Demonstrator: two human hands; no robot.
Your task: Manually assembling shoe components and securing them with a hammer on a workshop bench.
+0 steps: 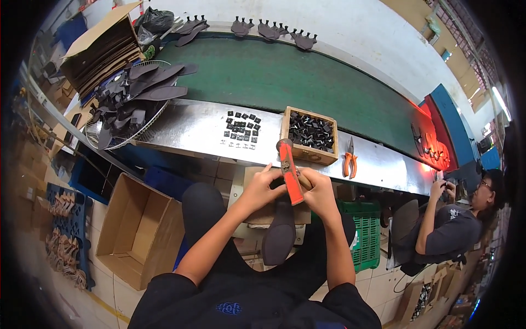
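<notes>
My right hand [319, 192] is closed round the handle of a hammer with a red head [293, 183]. The hammer head hangs over the work spot between my hands and hides part of it. Close to its left, my left hand [262, 189] is closed at the front end of a dark brown shoe sole [279, 236], with the fingertips partly hidden. The sole points back toward my lap, above a small wooden work block [257, 218]. Past the hammer, a wooden box [312, 154] full of small black pieces stands on the metal ledge [203, 118].
Rows of small black square pieces [243, 127] lie left of the box; orange-handled pliers [350, 159] lie right. A wire basket [159, 118] holds dark soles. Beyond runs a green conveyor belt [246, 71]. A cardboard box [139, 230], green crate [366, 236] and seated person [452, 225] flank me.
</notes>
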